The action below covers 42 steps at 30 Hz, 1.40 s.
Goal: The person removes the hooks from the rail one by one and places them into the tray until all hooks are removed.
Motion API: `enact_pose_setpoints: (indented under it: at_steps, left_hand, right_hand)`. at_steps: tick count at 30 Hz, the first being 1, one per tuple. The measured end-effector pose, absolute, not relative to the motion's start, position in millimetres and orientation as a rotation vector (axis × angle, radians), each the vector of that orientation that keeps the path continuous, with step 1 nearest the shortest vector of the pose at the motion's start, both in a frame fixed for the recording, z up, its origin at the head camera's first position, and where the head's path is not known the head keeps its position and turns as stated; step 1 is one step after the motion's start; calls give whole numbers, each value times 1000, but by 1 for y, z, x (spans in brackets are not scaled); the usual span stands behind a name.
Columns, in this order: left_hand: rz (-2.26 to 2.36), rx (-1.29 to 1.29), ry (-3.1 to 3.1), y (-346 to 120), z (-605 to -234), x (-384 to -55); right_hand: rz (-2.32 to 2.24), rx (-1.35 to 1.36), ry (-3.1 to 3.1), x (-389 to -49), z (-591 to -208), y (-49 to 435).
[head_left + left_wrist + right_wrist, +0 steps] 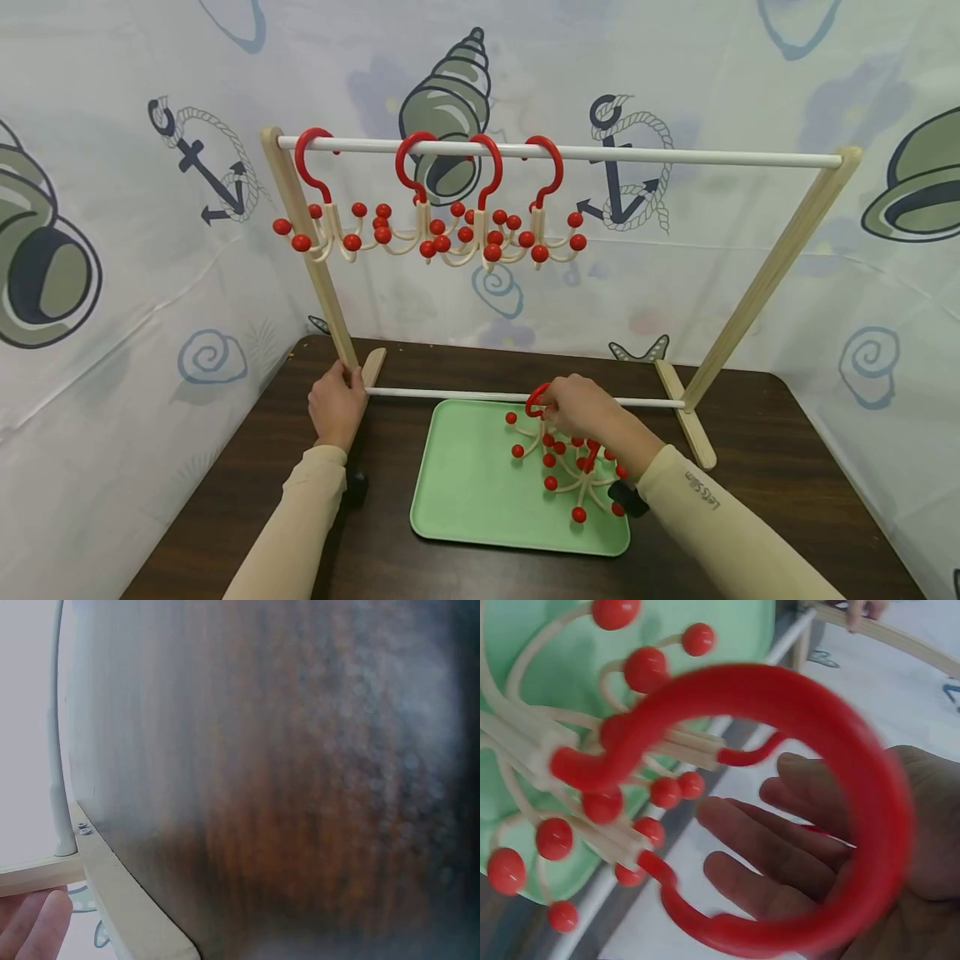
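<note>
My left hand (337, 406) grips the wooden upright (330, 308) of the rack near its foot, fingers wrapped behind it. Over the back right of the green tray (465, 475), my right hand (581, 408) pinches the red hook of a multi-arm hanger (536, 400) between thumb and forefinger; its cream arms end in red balls. In the right wrist view that hook (754, 756) runs behind the thumb tip. Another such hanger (585, 483) lies at the tray's right, its large hook (904, 825) looming before the palm. A third hook (682, 907) shows below.
Several matching hangers (480, 212) hang on the left half of the white top rail (675, 156). A white lower rail (450, 394) runs low behind the tray. The rack's right foot (686, 417) rests on the dark table (772, 500), with a patterned curtain (750, 83) behind.
</note>
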<state>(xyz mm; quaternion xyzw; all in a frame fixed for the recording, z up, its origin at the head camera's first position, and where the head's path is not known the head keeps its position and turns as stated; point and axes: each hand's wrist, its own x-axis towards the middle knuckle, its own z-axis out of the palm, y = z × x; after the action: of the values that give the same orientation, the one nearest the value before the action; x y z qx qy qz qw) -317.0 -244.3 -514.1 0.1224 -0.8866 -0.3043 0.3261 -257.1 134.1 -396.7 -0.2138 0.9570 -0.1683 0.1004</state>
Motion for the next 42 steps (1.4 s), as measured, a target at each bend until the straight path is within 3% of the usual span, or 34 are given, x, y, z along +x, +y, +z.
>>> enact_pose_setpoints:
  at_steps: [12, 21, 29, 42]
  left_hand:
    - [-797, 317, -2325, -243, -512, -315]
    - [-794, 309, -2329, -245, -515, -317]
    - [-809, 328, -2346, -245, -514, -316]
    - [-809, 341, -2353, -244, -514, -317]
  right_hand:
    - [-588, -641, 2877, -242, -329, 159]
    - [-701, -751, 3318, -233, -260, 167]
    - [-960, -891, 3645, -260, -228, 156]
    - [-1095, -631, 3311, -302, -209, 129]
